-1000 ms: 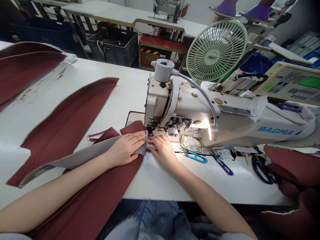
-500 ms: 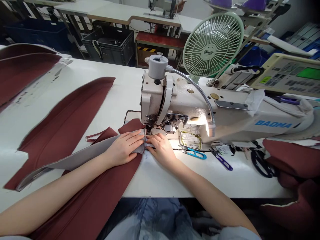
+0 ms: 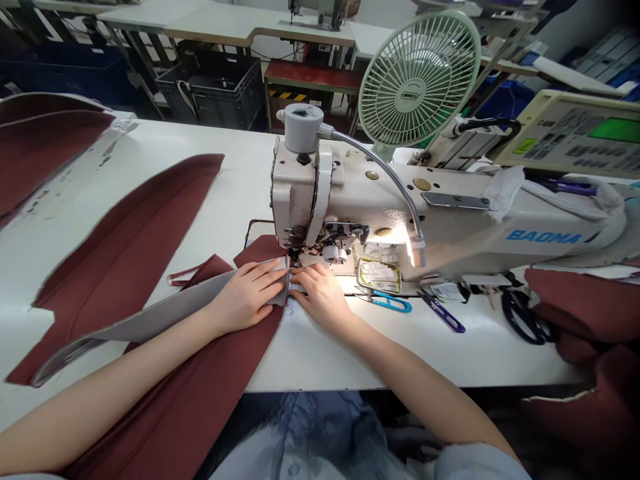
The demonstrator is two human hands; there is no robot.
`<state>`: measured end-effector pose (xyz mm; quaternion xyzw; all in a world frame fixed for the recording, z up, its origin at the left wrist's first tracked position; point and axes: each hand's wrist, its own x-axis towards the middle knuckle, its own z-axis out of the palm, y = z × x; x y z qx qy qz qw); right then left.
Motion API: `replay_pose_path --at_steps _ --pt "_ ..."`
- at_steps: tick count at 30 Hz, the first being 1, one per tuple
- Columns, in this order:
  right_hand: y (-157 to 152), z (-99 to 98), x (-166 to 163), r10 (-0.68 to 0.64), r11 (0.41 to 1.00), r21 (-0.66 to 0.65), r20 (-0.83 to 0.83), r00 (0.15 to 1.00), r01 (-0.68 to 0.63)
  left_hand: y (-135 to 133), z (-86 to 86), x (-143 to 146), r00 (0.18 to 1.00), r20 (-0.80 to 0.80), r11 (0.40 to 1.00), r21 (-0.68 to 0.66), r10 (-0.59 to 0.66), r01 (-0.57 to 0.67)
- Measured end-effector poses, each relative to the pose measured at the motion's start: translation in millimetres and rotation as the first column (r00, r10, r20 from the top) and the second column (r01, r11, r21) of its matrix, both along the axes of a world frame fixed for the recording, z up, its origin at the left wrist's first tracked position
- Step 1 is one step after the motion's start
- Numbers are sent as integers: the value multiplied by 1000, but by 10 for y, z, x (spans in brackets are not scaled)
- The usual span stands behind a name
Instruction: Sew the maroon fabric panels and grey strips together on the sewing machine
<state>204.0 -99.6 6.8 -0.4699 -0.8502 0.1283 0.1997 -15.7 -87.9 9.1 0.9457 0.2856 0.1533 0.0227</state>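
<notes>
Left hand: lay flat on the grey lining just in front of the presser foot; the left hand had its fingers together, pressing the cloth down.
Right hand: the right hand sat just beside the left, its fingers together and pressed on the folded lining end, close to the needle area.
Cloth: the lining lay on a maroon panel, which ran from under the machine foot off the table edge toward the person; a narrow loop of maroon cloth showed left of the left hand.
Machine: a white BAOMA sewing machine stood on the table, with a lamp bent over its foot.
Nearby: blue snips and purple snips lay just beyond the right hand, beside a small tin tray.
Rest: more maroon panels lay at left, and a maroon pile lay at right, by black scissors; a green fan stood behind the machine.
</notes>
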Motion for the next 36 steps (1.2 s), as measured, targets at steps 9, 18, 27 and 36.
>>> replay_pose_path --at_steps 9,18,27,36 --pt "-32 71 95 -37 999 0 -55 998 37 -12 45 45 997 -72 1000 5 23 -23" --pt "7 1 151 72 996 -36 -124 990 -76 6 10 17 997 -65 999 -11 31 -31" --pt "-46 -5 65 81 995 58 -4 997 -81 16 -21 -14 998 -10 992 -110 68 -69" --pt "129 68 67 -30 998 65 129 991 22 400 66 158 991 -69 979 -165 112 -122"
